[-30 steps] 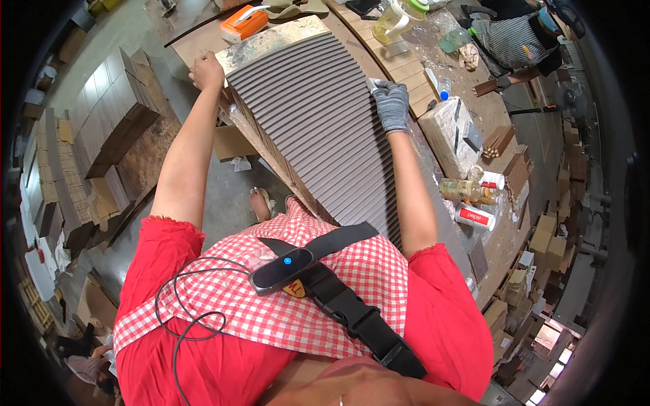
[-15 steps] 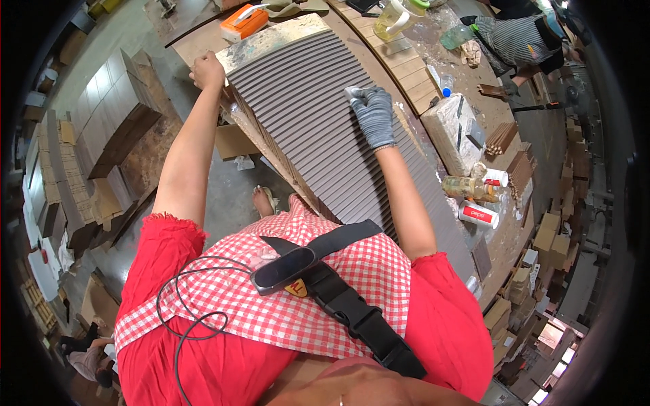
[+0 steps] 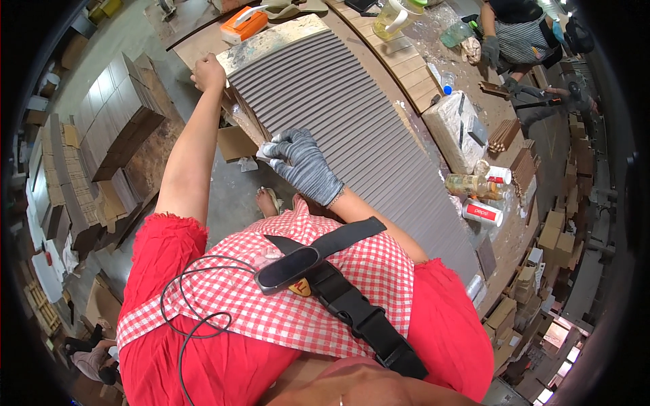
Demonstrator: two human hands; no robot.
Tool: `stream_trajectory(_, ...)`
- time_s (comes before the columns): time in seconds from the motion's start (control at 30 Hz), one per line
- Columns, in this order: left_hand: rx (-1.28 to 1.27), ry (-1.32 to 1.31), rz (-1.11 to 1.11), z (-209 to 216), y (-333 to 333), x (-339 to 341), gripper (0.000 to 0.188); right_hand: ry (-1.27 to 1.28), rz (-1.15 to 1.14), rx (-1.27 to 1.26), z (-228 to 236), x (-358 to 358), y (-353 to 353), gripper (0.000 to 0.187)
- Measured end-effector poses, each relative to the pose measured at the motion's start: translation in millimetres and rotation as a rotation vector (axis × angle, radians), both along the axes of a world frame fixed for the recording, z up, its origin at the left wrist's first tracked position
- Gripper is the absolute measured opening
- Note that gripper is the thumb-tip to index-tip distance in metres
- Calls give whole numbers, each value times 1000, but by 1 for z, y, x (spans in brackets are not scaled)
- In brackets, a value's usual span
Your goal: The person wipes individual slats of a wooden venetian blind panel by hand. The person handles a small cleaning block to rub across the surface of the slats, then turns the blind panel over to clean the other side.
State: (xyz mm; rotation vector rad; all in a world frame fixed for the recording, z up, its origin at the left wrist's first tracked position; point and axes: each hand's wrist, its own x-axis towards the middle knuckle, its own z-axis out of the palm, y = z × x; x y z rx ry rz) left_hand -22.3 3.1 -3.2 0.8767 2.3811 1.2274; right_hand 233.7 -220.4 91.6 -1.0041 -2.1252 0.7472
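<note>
A long grey-brown ribbed panel [image 3: 352, 128] lies before me on a stained pale board [image 3: 277, 47], its ridges running crosswise. My bare left hand [image 3: 208, 72] is at the far left corner of the board, fingers curled in; what they hold, if anything, is hidden. My right hand [image 3: 301, 162], in a grey knit glove with whitish fingertips, is at the panel's left edge. Its fingers close on a small whitish folded piece [image 3: 263, 154], a cloth or paper; which one I cannot tell.
An orange tissue box [image 3: 244, 26] stands beyond the board. On the bench at right are a plastic-wrapped block [image 3: 455, 132], bottles [image 3: 470, 184], a white-and-red cup [image 3: 483, 212] and a yellowish pitcher [image 3: 393, 20]. A gloved co-worker [image 3: 518, 40] works at far right. Stacked panels [image 3: 122, 108] stand at left.
My right hand has swept from the panel's right side across the ridges to its left edge, nearer me. My left hand has stayed put. The co-worker's gloved hands have come into view.
</note>
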Motion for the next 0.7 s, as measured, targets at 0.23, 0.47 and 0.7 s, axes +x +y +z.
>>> stream_trajectory(0.23,-14,6,22,-13,-2,-5,44,-64,-169,4,-16,31,19,22)
stream_trajectory(0.47,-7,12,2,-4,1,2,45,-226,-517,80,-18,104,79,19)
stream_trajectory(0.7,-22,18,13,-7,-3,-6,47,-84,-233,113,-7,56,39,19)
